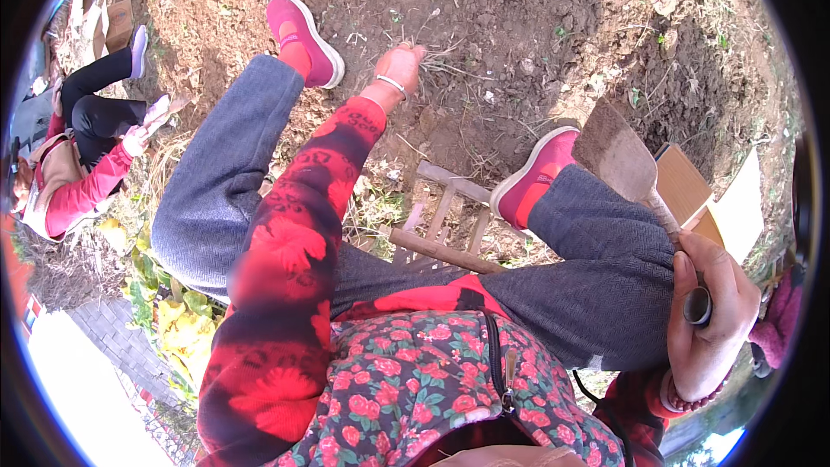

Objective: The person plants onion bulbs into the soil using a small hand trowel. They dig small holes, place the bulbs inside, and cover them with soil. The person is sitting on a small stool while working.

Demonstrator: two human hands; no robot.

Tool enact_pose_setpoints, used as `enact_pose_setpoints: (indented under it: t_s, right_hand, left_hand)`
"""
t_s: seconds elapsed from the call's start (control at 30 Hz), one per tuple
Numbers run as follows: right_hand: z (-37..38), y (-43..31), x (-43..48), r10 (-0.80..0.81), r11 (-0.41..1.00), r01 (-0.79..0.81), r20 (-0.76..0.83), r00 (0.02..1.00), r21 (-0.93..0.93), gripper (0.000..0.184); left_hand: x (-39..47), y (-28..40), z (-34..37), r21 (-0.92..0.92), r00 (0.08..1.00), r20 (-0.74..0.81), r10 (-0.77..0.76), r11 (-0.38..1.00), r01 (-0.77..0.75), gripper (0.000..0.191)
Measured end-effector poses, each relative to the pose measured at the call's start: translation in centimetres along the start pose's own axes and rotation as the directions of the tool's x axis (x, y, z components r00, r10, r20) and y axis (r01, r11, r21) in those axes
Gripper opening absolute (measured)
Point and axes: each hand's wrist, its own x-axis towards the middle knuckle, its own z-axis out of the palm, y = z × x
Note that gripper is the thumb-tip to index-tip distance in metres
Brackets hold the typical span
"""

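Note:
My left hand [399,71], with a pale bracelet at the wrist, is closed on a bunch of dry grass [444,65] just above the bare soil, between my two pink shoes. At the right, my right hand [710,311] holds a metal hand tool with a broad flat blade [622,159] by its metal neck, between thumb and fingers. The blade points up and to the left, over the soil beside my right shoe. The open end of its round handle socket shows near my palm.
A low wooden slatted seat [454,201] stands beneath me. Cardboard [684,181] lies right of the blade. At the far left another person [84,162] in a red top sits close to the ground. Leafy plants [178,324] grow at lower left.

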Motion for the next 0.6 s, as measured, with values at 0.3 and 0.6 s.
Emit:
enact_pose_setpoints:
  t_s: [0.3,0.6]
  right_hand:
    - [0.2,0.3,0.1,0.031,0.999,-0.030,0.039,0.999,-0.030,0.009]
    - [0.6,0.0,0.3,-0.012,0.993,0.019,0.057,0.998,-0.119,0.010]
  left_hand:
    - [0.1,-3.4,-0.5,-0.021,0.984,-0.180,0.008,1.000,-0.012,0.039]
    - [0.3,-2.5,1.9,0.144,0.963,0.022,-0.268,0.954,0.262,0.019]
